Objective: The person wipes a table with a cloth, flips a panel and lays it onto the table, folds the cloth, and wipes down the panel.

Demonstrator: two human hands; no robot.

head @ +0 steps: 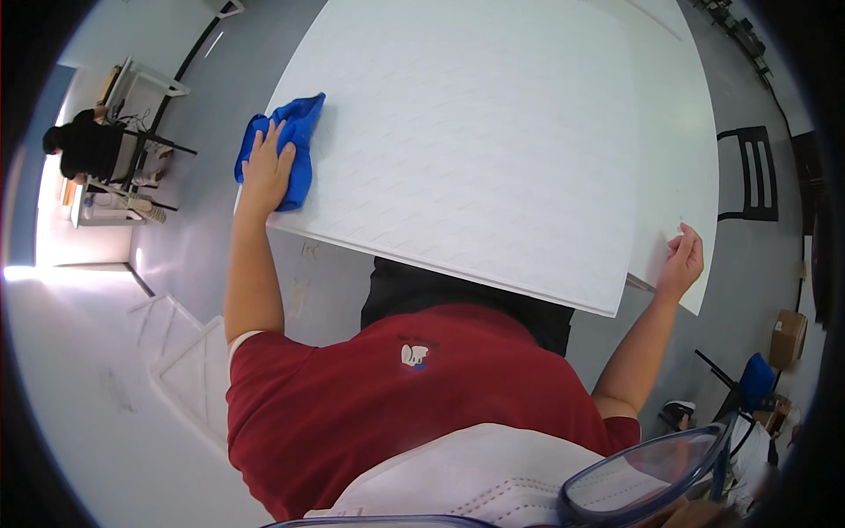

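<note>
My left hand (265, 173) lies flat on a crumpled blue cloth (300, 158), its fingers slightly spread. The cloth rests at the left edge of a large white panel (475, 145) with a faintly rippled surface. Beneath the panel is a white table (673, 152), which shows along the right side. Over the table's near right corner is my right hand (684, 259), with its fingers curled in. Whether it pinches something small is too unclear to see. A tiny pale speck (680, 218) lies just beyond its fingertips.
The panel's near edge runs close before my waist. A black slatted chair (756, 173) stands right of the table. Farther right are a cardboard box (789, 340) and part of another person's shoe (678, 408). Someone in black (99, 148) sits at a desk far left.
</note>
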